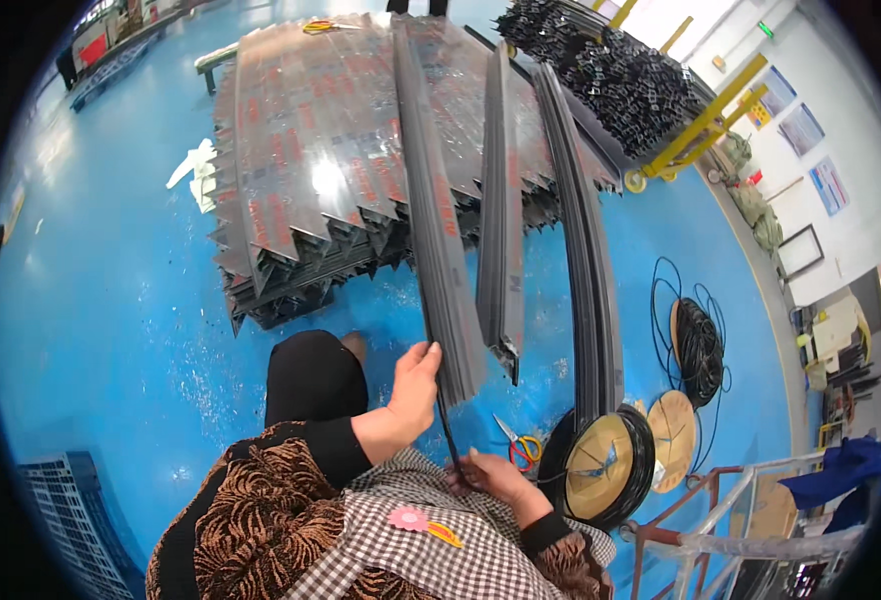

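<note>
A long grey profile (431, 220) stretches away from me, its near end just beyond my hands. My left hand (411, 390) is closed at the left edge of that end, thumb and fingers pinching a thin black strip (448, 430) against it. The strip hangs down to my right hand (496, 477), whose fingers are closed around it, partly hidden near my checked apron. To the right lies a coil of black strip (643, 470) on a round spool (598, 465), with a length running toward my right hand. Scissors (521, 447) with red and yellow handles lie beside the spool.
Two more profile bundles (501, 200) (586, 230) lie to the right, over a large stack of film-covered profiles (311, 130). More scissors (328, 26) rest on the stack. Another black coil (699, 350), a yellow cart (696, 140) and a metal frame (701, 540) stand right.
</note>
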Motion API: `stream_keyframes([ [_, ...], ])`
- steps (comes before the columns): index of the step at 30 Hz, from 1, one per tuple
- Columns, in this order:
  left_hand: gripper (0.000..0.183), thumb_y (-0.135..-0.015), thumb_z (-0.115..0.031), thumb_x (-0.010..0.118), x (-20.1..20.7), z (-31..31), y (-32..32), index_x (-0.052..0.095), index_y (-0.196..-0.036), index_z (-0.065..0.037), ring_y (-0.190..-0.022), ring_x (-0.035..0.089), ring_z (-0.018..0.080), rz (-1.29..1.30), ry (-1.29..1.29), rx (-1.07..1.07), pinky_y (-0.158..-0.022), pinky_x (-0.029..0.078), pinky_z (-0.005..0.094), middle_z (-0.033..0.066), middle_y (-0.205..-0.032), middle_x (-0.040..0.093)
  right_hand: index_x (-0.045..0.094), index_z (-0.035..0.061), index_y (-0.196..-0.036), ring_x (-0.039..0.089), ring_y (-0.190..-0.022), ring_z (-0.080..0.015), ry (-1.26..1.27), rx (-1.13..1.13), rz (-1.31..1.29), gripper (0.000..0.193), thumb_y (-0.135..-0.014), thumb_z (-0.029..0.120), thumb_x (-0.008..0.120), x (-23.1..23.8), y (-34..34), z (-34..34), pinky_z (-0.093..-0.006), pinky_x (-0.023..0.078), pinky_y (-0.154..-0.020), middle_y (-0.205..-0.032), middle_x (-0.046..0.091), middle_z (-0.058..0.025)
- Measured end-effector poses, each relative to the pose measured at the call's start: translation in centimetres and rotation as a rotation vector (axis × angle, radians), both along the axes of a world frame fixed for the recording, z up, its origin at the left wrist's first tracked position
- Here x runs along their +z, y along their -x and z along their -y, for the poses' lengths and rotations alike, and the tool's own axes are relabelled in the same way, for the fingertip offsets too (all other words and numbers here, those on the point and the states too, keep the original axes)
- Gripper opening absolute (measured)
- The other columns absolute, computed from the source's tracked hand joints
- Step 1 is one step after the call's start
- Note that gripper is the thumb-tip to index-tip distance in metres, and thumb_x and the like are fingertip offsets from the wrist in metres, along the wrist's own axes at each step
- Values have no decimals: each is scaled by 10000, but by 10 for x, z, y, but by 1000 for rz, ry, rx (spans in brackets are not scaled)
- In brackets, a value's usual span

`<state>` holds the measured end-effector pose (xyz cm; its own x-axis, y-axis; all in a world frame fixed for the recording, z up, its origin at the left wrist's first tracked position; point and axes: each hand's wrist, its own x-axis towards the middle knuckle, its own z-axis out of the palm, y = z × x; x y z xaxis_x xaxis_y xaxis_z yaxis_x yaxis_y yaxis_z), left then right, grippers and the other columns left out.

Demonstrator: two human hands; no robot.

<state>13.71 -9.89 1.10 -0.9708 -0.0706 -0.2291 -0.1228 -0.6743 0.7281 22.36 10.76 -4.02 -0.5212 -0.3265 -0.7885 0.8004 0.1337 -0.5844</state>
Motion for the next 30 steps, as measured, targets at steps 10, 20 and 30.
stream_keyframes([
  [10, 275, -943, -187, 424, 0, 5, 4, 499, -1120, 9, -837, 600, 224, 159, 193, -45, -719, 521, 337, 131, -1014, 586, 644, 62, -979, 552, -712, -189, -336, -22, -332, 307, -888, 329, 522, -116, 43, -86, -328, 451, -654, -876, 629, -70],
  [20, 280, -922, -142, 397, -48, 56, -21, 512, -1136, -1, -864, 584, 202, -50, 900, 35, -766, 475, 318, 122, -1024, 594, 595, 58, -985, 558, -682, -233, -659, 123, -338, 251, -878, 269, 512, -203, -59, -148, -353, 444, -604, -841, 604, -107],
  [30, 318, -911, -110, 363, -7, -4, 4, 543, -1139, 19, -811, 532, 155, -281, 1264, 0, -724, 434, 264, 99, -1028, 594, 547, 53, -991, 563, -651, -278, -930, 242, -787, 203, -869, 210, 502, -338, 34, -177, -378, 436, -554, -807, 578, -143],
])
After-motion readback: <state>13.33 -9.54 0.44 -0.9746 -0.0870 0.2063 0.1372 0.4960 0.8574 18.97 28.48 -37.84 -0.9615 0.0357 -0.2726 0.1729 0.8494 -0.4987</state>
